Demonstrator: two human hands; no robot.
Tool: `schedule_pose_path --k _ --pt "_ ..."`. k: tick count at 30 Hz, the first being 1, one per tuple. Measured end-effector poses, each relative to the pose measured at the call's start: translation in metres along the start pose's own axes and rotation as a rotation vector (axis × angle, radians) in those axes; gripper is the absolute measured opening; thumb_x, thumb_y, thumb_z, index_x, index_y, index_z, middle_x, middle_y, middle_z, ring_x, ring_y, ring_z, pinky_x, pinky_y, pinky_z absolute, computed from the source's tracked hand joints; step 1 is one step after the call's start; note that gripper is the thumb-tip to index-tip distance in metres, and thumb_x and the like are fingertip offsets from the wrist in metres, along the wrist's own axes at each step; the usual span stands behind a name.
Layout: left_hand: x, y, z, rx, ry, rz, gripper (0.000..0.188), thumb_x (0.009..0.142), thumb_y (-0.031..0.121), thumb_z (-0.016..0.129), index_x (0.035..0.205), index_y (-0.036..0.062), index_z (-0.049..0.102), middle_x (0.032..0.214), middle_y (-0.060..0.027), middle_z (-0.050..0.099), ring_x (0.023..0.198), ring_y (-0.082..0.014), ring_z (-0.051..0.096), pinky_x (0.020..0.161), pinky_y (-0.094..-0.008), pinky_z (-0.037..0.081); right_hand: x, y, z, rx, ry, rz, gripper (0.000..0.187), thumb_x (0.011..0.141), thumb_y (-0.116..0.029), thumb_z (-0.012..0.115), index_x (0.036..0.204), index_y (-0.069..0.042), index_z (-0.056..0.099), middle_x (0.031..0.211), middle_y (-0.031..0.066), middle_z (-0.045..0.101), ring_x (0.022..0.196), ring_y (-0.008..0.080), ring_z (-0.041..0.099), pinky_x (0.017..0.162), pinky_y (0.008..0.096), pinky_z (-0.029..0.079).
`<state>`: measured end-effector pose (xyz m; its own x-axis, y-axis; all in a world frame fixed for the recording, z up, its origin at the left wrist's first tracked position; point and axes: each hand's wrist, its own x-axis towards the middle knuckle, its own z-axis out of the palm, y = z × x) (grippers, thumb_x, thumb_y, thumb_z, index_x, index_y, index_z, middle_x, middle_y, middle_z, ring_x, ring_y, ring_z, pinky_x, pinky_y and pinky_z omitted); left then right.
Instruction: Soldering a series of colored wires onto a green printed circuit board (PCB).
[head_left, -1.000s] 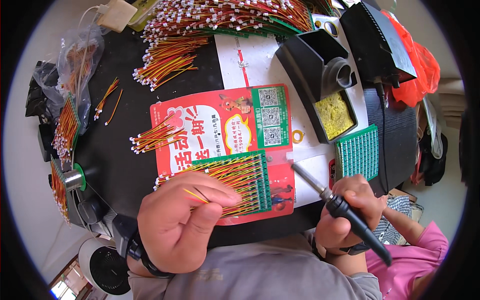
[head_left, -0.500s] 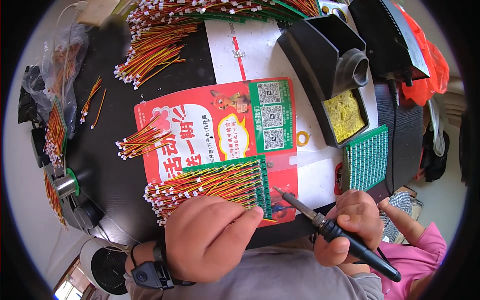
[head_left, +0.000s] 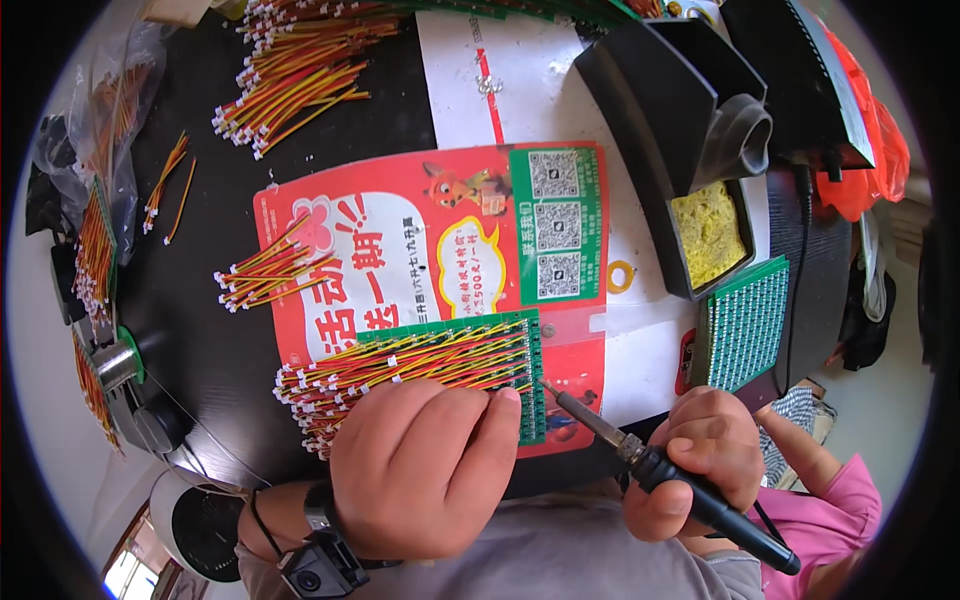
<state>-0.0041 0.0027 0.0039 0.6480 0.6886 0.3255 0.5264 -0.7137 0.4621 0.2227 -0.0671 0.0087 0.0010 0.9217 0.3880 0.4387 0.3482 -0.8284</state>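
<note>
My right hand (head_left: 712, 445) is closed around the black handle of a soldering iron (head_left: 722, 512). Its metal tip points up and left, close to the right edge of a green circuit board (head_left: 531, 425). Rows of red and yellow wires (head_left: 415, 358) with white connectors lie across that board and fan out leftward. My left hand (head_left: 420, 475) covers the board's lower part, thumb and forefinger pinched together near the ends of the wires. Whatever is between those fingertips is hidden.
Under the board lies a red printed sheet (head_left: 400, 180). A black iron stand (head_left: 640, 120) with a yellow sponge (head_left: 708, 235) is at the right, beside stacked green boards (head_left: 745, 325). Wire bundles (head_left: 300, 80) and a solder spool (head_left: 118, 362) lie leftward. A person in pink (head_left: 825, 510) sits lower right.
The view has shifted slightly. My left hand's pinched fingertips have moved up along the board's right side, and the iron's tip is now nearer to them and the board.
</note>
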Motion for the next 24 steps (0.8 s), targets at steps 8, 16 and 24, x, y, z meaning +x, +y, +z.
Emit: schedule_pose_path --k 8,16,24 --pt "0.0014 0.0002 -0.0003 -0.11 -0.016 -0.076 0.029 0.065 -0.005 0.072 0.093 -0.0043 0.073 0.081 -0.0115 0.064 0.069 -0.0278 0.061 0.059 -0.0371 0.05 0.0043 -0.0025 0.0007 -0.042 -0.045 0.009 0.034 0.08 -0.017 0.082 0.096 0.0 0.058 0.065 0.0063 0.058 0.052 0.0206 0.055 0.046 0.0321 0.046" --pt "-0.0015 -0.0019 -0.0005 -0.069 -0.025 -0.06 0.022 0.071 0.004 0.071 0.092 -0.0021 0.072 0.083 -0.0086 0.062 0.075 -0.0243 0.062 0.062 -0.0351 0.054 0.0067 -0.0023 0.0017 -0.067 -0.071 -0.002 0.035 0.079 -0.016 0.083 0.097 0.0 0.057 0.064 0.0064 0.058 0.051 0.0208 0.055 0.047 0.0316 0.046" --pt "0.0014 0.0003 -0.0015 -0.11 -0.016 -0.089 0.028 0.065 -0.006 0.075 0.093 -0.0048 0.072 0.08 -0.0112 0.063 0.068 -0.0273 0.06 0.059 -0.0369 0.05 0.0077 -0.0024 0.0016 -0.056 -0.08 -0.005 0.036 0.079 -0.016 0.084 0.097 0.0 0.057 0.064 0.0064 0.058 0.051 0.0209 0.056 0.046 0.0317 0.046"
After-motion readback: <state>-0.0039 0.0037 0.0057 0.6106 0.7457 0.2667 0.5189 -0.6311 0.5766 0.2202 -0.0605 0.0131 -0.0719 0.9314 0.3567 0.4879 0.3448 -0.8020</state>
